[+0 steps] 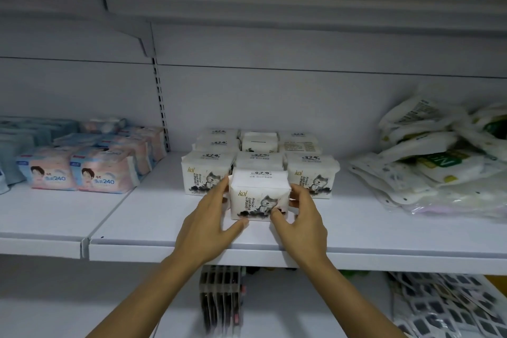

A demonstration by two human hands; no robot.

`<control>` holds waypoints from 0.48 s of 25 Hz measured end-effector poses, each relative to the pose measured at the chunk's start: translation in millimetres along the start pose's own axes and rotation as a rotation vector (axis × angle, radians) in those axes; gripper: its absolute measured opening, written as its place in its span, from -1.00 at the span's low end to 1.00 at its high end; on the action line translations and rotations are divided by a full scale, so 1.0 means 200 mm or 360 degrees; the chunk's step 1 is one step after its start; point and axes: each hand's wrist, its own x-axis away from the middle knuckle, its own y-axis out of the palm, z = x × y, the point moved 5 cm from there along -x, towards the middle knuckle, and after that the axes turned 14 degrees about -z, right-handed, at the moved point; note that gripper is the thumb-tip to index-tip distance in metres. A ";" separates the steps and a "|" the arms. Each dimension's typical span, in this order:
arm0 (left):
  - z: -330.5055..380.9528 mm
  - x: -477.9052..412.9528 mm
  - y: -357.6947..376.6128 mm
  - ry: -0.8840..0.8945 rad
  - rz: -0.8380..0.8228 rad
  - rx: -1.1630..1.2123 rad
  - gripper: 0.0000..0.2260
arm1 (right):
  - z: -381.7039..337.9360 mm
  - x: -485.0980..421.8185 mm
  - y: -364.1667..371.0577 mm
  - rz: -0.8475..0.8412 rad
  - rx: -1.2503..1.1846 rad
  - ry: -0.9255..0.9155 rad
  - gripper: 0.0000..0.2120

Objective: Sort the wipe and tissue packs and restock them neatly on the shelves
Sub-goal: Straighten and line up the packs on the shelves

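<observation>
Centre of frame, on the middle shelf (153, 230): tissue pack (259, 197) stood just ahead of the middle column of matching packs (204, 174). Left hand (208, 228) and right hand (301, 223) each had their grip curled on one side of it. Risk, judged: an uneven push could skew the soft pack and knock its neighbours out of line. Loose pile (428, 164) at right looked liable to slide.

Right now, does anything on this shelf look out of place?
Yes: the white-and-green soft plastic packs at the right end of the white shelf lie in a loose, tilted heap, unlike the squared rows of white cat-print tissue packs.
</observation>
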 end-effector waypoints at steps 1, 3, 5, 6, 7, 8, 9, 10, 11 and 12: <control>0.00 0.01 -0.01 -0.0002 0.0041 0.0009 -0.12 | 0.00 0.00 0.00 0.0008 -0.0018 0.0003 -0.55; 0.02 0.03 -0.03 0.0063 0.0142 0.0060 -0.12 | 0.00 0.00 -0.01 0.0027 -0.0093 0.0016 -0.58; 0.06 0.03 -0.06 0.0178 0.0231 0.0177 -0.27 | 0.02 0.00 -0.01 0.0046 -0.0171 0.0012 -0.59; 0.07 0.00 -0.09 0.0218 0.0283 0.0283 -0.38 | 0.02 -0.01 -0.01 0.0048 -0.0216 0.0006 -0.60; 0.07 -0.05 -0.14 0.0245 0.0341 0.0399 -0.48 | 0.03 -0.01 -0.01 0.0064 -0.0282 0.0004 -0.62; 0.07 -0.12 -0.19 0.0259 0.0391 0.0493 -0.54 | 0.03 -0.01 -0.01 0.0107 -0.0372 -0.0003 -0.65; 0.07 -0.21 -0.26 0.0251 0.0413 0.0534 -0.56 | 0.02 -0.02 -0.02 0.0180 -0.0468 -0.0016 -0.69; 0.08 -0.30 -0.32 0.0220 0.0384 0.0513 -0.57 | 0.00 -0.03 -0.04 0.0274 -0.0552 -0.0042 -0.73; 0.08 -0.41 -0.36 0.0165 0.0301 0.0439 -0.58 | -0.05 -0.05 -0.07 0.0373 -0.0588 -0.0090 -0.76; 0.06 -0.51 -0.38 0.0087 0.0160 0.0334 -0.58 | -0.11 -0.10 -0.11 0.0454 -0.0566 -0.0177 -0.79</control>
